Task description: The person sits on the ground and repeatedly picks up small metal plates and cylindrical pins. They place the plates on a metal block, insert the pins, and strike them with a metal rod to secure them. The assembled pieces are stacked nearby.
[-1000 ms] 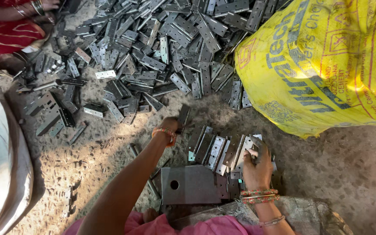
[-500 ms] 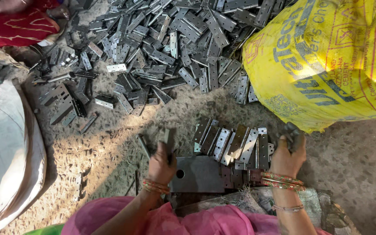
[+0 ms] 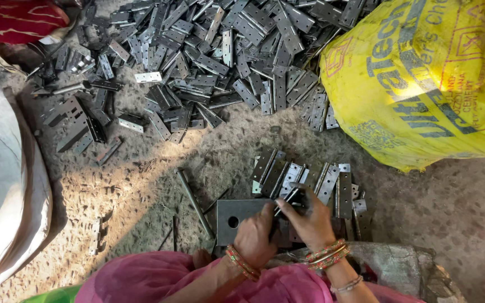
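I am looking down at a bare dirt floor (image 3: pixel 141 185) strewn with grey metal parts. Nearest me, over a pink garment (image 3: pixel 158 283), my left hand (image 3: pixel 256 238) is curled shut beside a flat steel block with a hole (image 3: pixel 237 220), though I cannot tell what it grips. My right hand (image 3: pixel 310 221) sits just beside it, touching or nearly so, fingers pinched around a narrow hinge piece (image 3: pixel 290 197) whose long axis tilts up and slightly right, away from me. That piece lies at the right fingertips, so the right hand is the nearer one. Just beyond both hands stands a row of hinges (image 3: pixel 304 179), leaning on edge, running left to right. A thin rod (image 3: pixel 193 201) lies to the left. Farther off spreads the large hinge pile (image 3: pixel 220 62), with a yellow sack (image 3: pixel 422 78) at far right.
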